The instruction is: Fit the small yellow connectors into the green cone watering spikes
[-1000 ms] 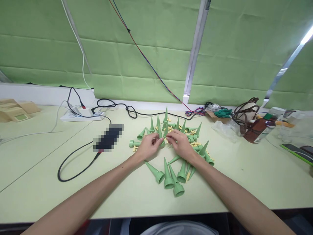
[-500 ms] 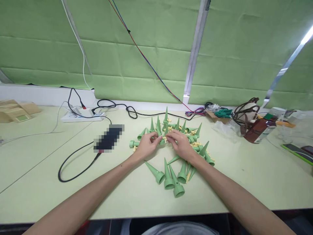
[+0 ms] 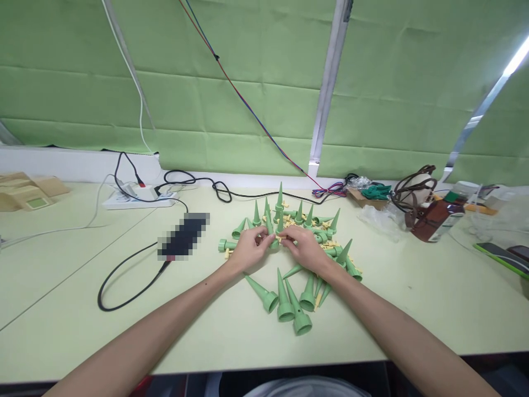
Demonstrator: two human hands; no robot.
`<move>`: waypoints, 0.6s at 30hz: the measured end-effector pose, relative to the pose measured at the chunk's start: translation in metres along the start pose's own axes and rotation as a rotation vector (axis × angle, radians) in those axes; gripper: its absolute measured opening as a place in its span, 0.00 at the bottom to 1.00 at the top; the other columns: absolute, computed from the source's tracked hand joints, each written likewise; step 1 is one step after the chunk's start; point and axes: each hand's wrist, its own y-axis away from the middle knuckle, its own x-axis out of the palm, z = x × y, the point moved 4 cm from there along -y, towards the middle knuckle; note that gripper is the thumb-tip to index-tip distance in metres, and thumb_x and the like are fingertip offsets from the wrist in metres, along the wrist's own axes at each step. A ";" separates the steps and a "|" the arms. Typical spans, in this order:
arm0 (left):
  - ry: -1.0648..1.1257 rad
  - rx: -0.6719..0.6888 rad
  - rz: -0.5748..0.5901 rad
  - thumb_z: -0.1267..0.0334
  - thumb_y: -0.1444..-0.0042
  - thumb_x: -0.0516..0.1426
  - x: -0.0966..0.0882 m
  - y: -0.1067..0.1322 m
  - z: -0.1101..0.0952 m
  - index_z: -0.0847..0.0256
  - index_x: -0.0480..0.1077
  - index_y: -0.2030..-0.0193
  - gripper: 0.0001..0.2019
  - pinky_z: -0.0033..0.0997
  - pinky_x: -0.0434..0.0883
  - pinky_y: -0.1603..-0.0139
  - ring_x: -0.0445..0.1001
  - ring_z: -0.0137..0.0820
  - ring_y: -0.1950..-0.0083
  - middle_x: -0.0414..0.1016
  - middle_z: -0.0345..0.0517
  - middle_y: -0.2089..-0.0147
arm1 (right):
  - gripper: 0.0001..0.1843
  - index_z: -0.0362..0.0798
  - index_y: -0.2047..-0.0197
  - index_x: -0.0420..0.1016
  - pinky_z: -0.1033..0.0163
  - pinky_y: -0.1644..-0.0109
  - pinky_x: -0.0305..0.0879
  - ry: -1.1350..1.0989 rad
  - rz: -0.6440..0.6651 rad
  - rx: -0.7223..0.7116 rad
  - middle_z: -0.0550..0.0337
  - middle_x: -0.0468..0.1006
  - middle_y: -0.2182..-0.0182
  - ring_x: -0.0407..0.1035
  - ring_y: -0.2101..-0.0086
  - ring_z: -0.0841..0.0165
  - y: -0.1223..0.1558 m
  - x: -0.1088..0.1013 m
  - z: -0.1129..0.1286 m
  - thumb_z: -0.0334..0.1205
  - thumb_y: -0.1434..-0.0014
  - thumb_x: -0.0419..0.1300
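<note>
My left hand (image 3: 250,248) is closed around a green plastic plant watering spike (image 3: 270,225), which stands nearly upright with its tip up. Close to its right side, my right hand (image 3: 306,247) pinches a small yellow valve piece (image 3: 279,237) at the spike's wide collar. Fingers partly hide the collar, so I cannot tell whether the two parts are joined. Behind and to the right of my hands lies a pile of green spikes (image 3: 335,221) mixed with yellow pieces. Nearer me, several loose spikes (image 3: 285,300) rest on the table.
A blurred-out dark device (image 3: 184,234) with a black cable lies to the left on the table (image 3: 198,325). Farther back is a white power strip (image 3: 140,199). At the right are a brown bottle (image 3: 438,219), clear plastic bags (image 3: 382,220) and a green-edged phone (image 3: 502,256).
My right hand has shifted slightly, and the yellow valve piece in its fingertips now shows against the spike's collar. My left hand keeps its hold on the spike.
</note>
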 end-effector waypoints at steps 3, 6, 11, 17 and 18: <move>-0.051 0.051 0.001 0.55 0.39 0.53 0.000 0.001 -0.001 0.62 0.63 0.74 0.16 0.27 0.58 0.73 0.60 0.27 0.74 0.63 0.37 0.76 | 0.06 0.45 0.65 0.73 0.64 0.63 0.63 0.023 0.012 0.012 0.59 0.74 0.71 0.67 0.68 0.68 0.000 0.000 -0.001 0.26 0.40 0.59; -0.091 0.084 -0.014 0.56 0.39 0.53 0.001 0.001 -0.002 0.61 0.62 0.74 0.15 0.27 0.57 0.73 0.60 0.27 0.74 0.62 0.37 0.76 | 0.06 0.45 0.67 0.72 0.64 0.63 0.61 0.031 0.022 0.037 0.59 0.74 0.71 0.67 0.69 0.68 0.000 0.001 -0.002 0.27 0.39 0.58; -0.151 0.125 -0.028 0.57 0.38 0.53 0.000 0.003 -0.004 0.61 0.58 0.75 0.16 0.28 0.57 0.71 0.60 0.27 0.74 0.61 0.37 0.77 | 0.08 0.46 0.69 0.69 0.65 0.66 0.58 0.015 0.049 0.115 0.63 0.71 0.76 0.64 0.74 0.70 0.000 0.001 -0.002 0.28 0.38 0.57; -0.166 0.159 -0.032 0.57 0.37 0.52 -0.001 0.004 -0.008 0.61 0.57 0.75 0.17 0.28 0.56 0.71 0.60 0.27 0.74 0.60 0.37 0.76 | 0.09 0.47 0.69 0.67 0.66 0.67 0.57 0.014 0.047 0.146 0.63 0.71 0.76 0.64 0.74 0.70 0.001 0.001 -0.002 0.31 0.36 0.55; -0.161 0.162 -0.034 0.57 0.37 0.52 -0.001 0.004 -0.008 0.61 0.58 0.75 0.17 0.28 0.57 0.71 0.60 0.27 0.74 0.61 0.37 0.76 | 0.09 0.47 0.69 0.67 0.66 0.67 0.56 0.017 0.047 0.147 0.63 0.70 0.76 0.63 0.74 0.70 0.001 0.001 -0.002 0.31 0.36 0.55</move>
